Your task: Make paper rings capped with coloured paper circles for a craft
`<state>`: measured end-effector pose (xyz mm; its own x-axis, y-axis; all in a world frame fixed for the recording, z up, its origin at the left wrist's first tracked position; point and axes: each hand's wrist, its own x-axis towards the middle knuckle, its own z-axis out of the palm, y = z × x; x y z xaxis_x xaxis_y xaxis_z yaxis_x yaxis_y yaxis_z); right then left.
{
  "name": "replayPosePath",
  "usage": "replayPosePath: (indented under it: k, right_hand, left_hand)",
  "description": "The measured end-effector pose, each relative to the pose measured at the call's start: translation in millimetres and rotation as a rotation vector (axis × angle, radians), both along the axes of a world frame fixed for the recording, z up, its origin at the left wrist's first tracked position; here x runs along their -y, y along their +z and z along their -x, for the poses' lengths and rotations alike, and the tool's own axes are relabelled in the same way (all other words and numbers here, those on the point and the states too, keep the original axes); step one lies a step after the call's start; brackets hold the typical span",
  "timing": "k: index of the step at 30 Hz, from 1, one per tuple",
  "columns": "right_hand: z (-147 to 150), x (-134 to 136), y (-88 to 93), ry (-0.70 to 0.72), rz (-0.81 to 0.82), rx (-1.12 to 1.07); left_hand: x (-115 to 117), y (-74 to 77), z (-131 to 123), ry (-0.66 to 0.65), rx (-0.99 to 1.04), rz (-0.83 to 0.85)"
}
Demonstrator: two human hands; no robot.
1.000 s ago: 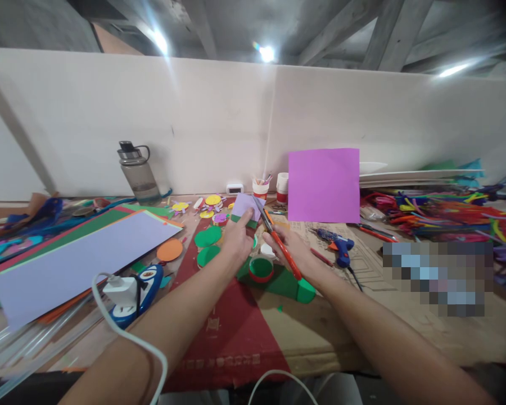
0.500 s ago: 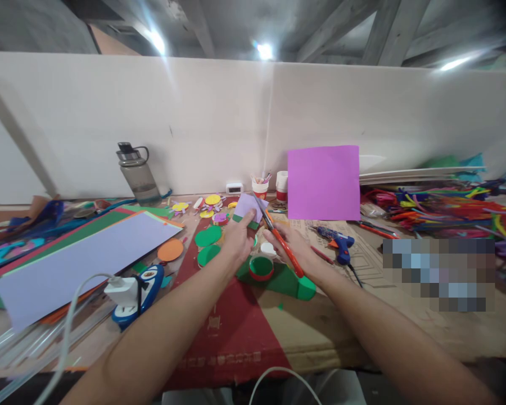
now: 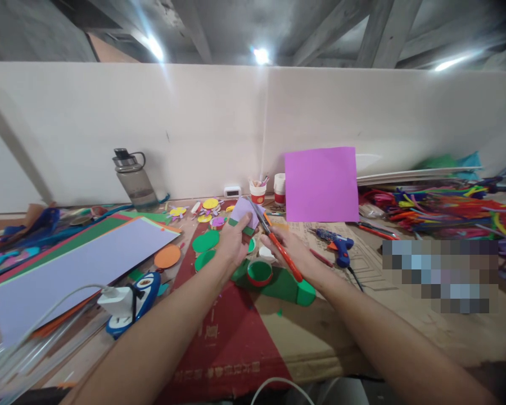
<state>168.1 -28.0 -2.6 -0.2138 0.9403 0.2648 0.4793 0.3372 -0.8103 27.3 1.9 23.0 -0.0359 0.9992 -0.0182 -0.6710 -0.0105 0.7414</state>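
Observation:
My left hand point(image 3: 234, 242) pinches a small lilac paper piece point(image 3: 242, 212) with a green layer under it, held above the table. My right hand point(image 3: 290, 254) grips red-handled scissors point(image 3: 274, 241), whose blades reach into the paper's right edge. Just below both hands sits a small red-rimmed cup point(image 3: 260, 271) on a green paper sheet point(image 3: 283, 283). Green paper circles point(image 3: 205, 242) lie to the left of my left hand.
A large lilac sheet point(image 3: 80, 264) on green and orange card lies at left, with a white plug and blue holder point(image 3: 129, 297) by it. A water bottle point(image 3: 134, 180) stands at the wall. A magenta sheet point(image 3: 321, 184), blue glue gun point(image 3: 336, 245) and pipe cleaners point(image 3: 442, 211) are at right.
The paper piece has turned slightly in my left hand and the scissors have shifted a little left with it. The view has tipped down a bit.

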Motion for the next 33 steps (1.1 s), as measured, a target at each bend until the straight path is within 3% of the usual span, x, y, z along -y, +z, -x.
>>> replayPosePath:
  k: [18,26,33]
  right_hand:
    - [-2,6,11.2,0.035,0.018,-0.037]
    - [-2,11,21.7,0.034,0.042,-0.020]
    - [-5,8,16.5,0.036,0.031,-0.020]
  left_hand:
    - [-5,-0.6,7,-0.074,-0.074,-0.048]
    - [-7,2.9,13,-0.080,-0.143,0.014]
    - [-6,2.0,11,-0.100,-0.206,-0.022]
